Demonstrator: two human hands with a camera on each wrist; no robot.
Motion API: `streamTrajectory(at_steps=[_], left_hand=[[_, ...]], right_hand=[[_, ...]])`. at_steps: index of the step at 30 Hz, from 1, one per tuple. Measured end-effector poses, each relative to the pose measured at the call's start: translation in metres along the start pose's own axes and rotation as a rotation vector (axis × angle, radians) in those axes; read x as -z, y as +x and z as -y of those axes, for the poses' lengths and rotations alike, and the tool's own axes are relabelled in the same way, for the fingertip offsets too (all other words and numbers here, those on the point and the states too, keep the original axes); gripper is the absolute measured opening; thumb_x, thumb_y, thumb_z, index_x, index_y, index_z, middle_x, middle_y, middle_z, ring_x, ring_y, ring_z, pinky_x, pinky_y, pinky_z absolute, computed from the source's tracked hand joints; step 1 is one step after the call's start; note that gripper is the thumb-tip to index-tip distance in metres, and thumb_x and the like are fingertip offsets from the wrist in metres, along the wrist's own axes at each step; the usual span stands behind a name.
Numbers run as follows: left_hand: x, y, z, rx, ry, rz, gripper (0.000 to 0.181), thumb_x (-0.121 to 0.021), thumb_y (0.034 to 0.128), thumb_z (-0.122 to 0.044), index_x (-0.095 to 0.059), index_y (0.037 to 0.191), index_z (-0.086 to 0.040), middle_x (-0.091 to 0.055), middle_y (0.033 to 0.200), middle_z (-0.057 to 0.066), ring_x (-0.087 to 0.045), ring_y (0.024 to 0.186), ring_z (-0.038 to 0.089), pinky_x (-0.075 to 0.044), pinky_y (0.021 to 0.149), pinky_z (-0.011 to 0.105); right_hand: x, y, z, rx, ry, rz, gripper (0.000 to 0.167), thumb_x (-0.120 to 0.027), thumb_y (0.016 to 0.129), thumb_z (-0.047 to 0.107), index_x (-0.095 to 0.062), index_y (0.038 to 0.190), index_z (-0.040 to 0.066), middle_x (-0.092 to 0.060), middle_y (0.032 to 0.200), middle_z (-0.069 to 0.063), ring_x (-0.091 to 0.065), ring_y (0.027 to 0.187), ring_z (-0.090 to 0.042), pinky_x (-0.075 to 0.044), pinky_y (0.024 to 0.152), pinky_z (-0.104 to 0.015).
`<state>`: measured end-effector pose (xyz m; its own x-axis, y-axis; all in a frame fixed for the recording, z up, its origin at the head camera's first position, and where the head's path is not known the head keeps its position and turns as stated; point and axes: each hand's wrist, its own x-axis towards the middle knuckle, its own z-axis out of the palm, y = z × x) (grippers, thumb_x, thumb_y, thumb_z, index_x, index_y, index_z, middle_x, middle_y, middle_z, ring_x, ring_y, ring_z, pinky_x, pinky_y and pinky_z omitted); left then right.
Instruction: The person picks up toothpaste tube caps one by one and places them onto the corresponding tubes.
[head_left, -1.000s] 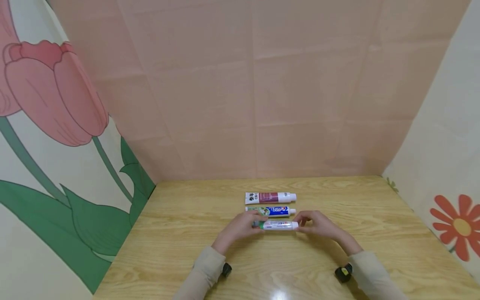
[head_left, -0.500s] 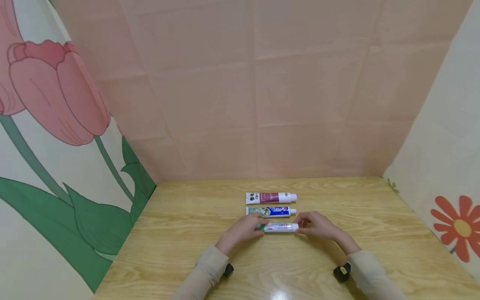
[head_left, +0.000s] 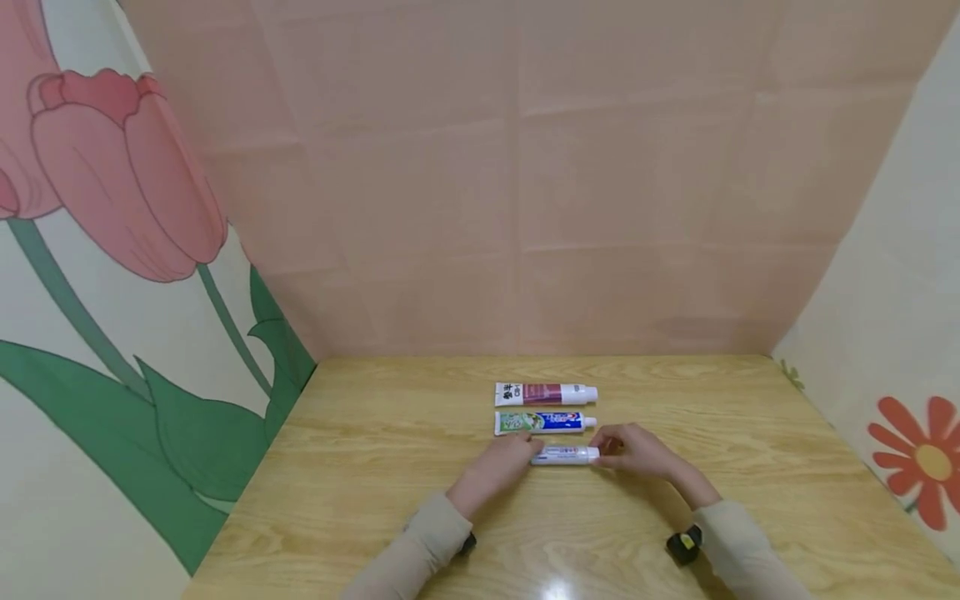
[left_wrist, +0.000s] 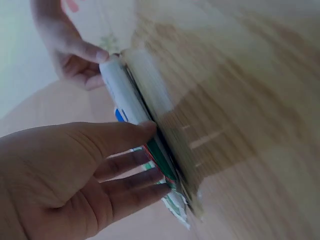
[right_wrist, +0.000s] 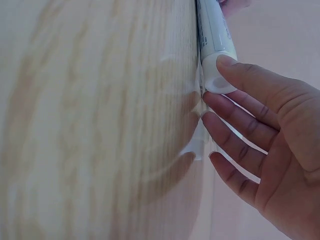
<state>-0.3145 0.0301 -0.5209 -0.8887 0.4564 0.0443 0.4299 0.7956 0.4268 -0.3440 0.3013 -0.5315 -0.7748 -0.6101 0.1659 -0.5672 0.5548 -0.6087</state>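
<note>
Three toothpaste tubes lie in parallel rows on the wooden table, caps to the right. Closest to me is a mostly white toothpaste tube [head_left: 564, 455]. My left hand [head_left: 498, 465] pinches its left end, hiding that end in the head view. In the left wrist view the thumb rests on the tube and the fingers reach its other side, by a green part. At the white cap [right_wrist: 220, 75], my right hand [head_left: 636, 450] pinches with thumb and forefinger, the other fingers loosely bent. Beyond lie a blue-and-green tube [head_left: 542, 422] and a white-and-maroon tube [head_left: 543, 393].
The wooden table [head_left: 375, 417] ends at a pink cloth backdrop [head_left: 510, 208]. A tulip-printed panel [head_left: 172, 183] stands at the left, a white one with a red flower [head_left: 930, 458] at the right. A black wrist device [head_left: 684, 546] sits below the right sleeve.
My left hand has shifted slightly right along the near tube and now covers its green end. The right hand stays at the cap. The head view has turned slightly.
</note>
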Motion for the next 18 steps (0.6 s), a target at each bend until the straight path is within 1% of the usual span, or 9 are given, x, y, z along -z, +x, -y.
streamTrajectory(at_steps=[1, 2, 5, 7, 8, 9, 12, 14, 18], left_hand=[[-0.001, -0.001, -0.002, 0.01, 0.006, -0.004, 0.038, -0.036, 0.1004, -0.031, -0.057, 0.122, -0.008, -0.061, 0.118, 0.008, -0.057, 0.109, 0.023, -0.048, 0.093, 0.036], [-0.002, -0.002, -0.004, 0.007, 0.043, -0.013, 0.038, -0.035, 0.1007, -0.03, -0.057, 0.123, -0.008, -0.06, 0.118, 0.009, -0.057, 0.11, 0.024, -0.048, 0.093, 0.036], [-0.005, -0.007, -0.012, -0.12, 0.385, -0.042, 0.032, -0.044, 0.0969, -0.012, -0.053, 0.127, -0.008, -0.061, 0.113, 0.012, -0.059, 0.103, 0.024, -0.053, 0.085, 0.033], [-0.007, -0.011, -0.016, -0.176, 0.565, -0.059, 0.042, -0.049, 0.0919, -0.003, -0.048, 0.133, -0.01, -0.058, 0.118, 0.015, -0.058, 0.107, 0.027, -0.053, 0.085, 0.033], [-0.007, -0.012, -0.019, -0.166, 0.588, -0.059, 0.047, -0.051, 0.0898, 0.0, -0.046, 0.136, -0.011, -0.057, 0.121, 0.017, -0.057, 0.109, 0.03, -0.053, 0.085, 0.034], [-0.008, -0.014, -0.021, -0.151, 0.59, -0.051, 0.051, -0.052, 0.0889, 0.001, -0.044, 0.137, -0.011, -0.055, 0.124, 0.018, -0.055, 0.112, 0.031, -0.053, 0.086, 0.035], [-0.009, -0.017, -0.026, -0.085, 0.541, -0.026, 0.054, -0.05, 0.0902, 0.001, -0.039, 0.141, -0.014, -0.047, 0.135, 0.02, -0.048, 0.121, 0.036, -0.05, 0.091, 0.04], [-0.01, -0.019, -0.028, -0.064, 0.545, -0.028, 0.054, -0.048, 0.0908, 0.001, -0.038, 0.142, -0.014, -0.045, 0.136, 0.021, -0.047, 0.122, 0.037, -0.05, 0.09, 0.041], [-0.013, -0.02, -0.029, -0.068, 0.605, -0.08, 0.054, -0.049, 0.0886, 0.002, -0.041, 0.14, -0.013, -0.049, 0.132, 0.022, -0.053, 0.115, 0.037, -0.056, 0.079, 0.038]], right_hand=[[0.0, 0.0, 0.0, 0.005, 0.003, -0.001, 0.019, -0.073, 0.08, 0.024, -0.065, 0.092, 0.011, -0.062, 0.078, 0.005, -0.055, 0.068, -0.005, -0.049, 0.058, -0.021], [0.0, 0.0, 0.0, 0.008, 0.002, -0.001, 0.018, -0.073, 0.08, 0.023, -0.065, 0.092, 0.011, -0.062, 0.078, 0.005, -0.055, 0.068, -0.005, -0.049, 0.058, -0.021], [0.0, 0.0, 0.001, 0.01, 0.004, -0.002, 0.018, -0.073, 0.079, 0.021, -0.065, 0.092, 0.011, -0.062, 0.078, 0.004, -0.055, 0.067, -0.004, -0.049, 0.058, -0.02], [0.001, 0.0, 0.001, 0.007, 0.01, -0.002, 0.017, -0.073, 0.08, 0.02, -0.065, 0.092, 0.011, -0.063, 0.078, 0.003, -0.055, 0.067, -0.005, -0.049, 0.057, -0.021], [0.001, -0.001, 0.002, 0.003, 0.014, -0.001, 0.017, -0.073, 0.08, 0.02, -0.064, 0.092, 0.011, -0.063, 0.078, 0.003, -0.055, 0.067, -0.006, -0.049, 0.057, -0.021], [0.001, -0.001, 0.002, 0.0, 0.02, 0.0, 0.017, -0.072, 0.08, 0.019, -0.064, 0.093, 0.011, -0.062, 0.078, 0.002, -0.055, 0.066, -0.007, -0.049, 0.057, -0.021], [0.002, -0.002, 0.002, -0.007, 0.022, 0.004, 0.017, -0.072, 0.08, 0.02, -0.064, 0.093, 0.011, -0.062, 0.079, 0.002, -0.055, 0.067, -0.008, -0.048, 0.057, -0.021], [0.001, -0.002, 0.001, -0.005, 0.018, 0.006, 0.017, -0.072, 0.081, 0.02, -0.064, 0.093, 0.011, -0.062, 0.079, 0.003, -0.054, 0.067, -0.007, -0.048, 0.057, -0.021], [0.0, -0.001, -0.001, 0.004, 0.016, 0.006, 0.017, -0.071, 0.081, 0.022, -0.064, 0.093, 0.012, -0.061, 0.079, 0.004, -0.054, 0.068, -0.005, -0.048, 0.057, -0.021]])
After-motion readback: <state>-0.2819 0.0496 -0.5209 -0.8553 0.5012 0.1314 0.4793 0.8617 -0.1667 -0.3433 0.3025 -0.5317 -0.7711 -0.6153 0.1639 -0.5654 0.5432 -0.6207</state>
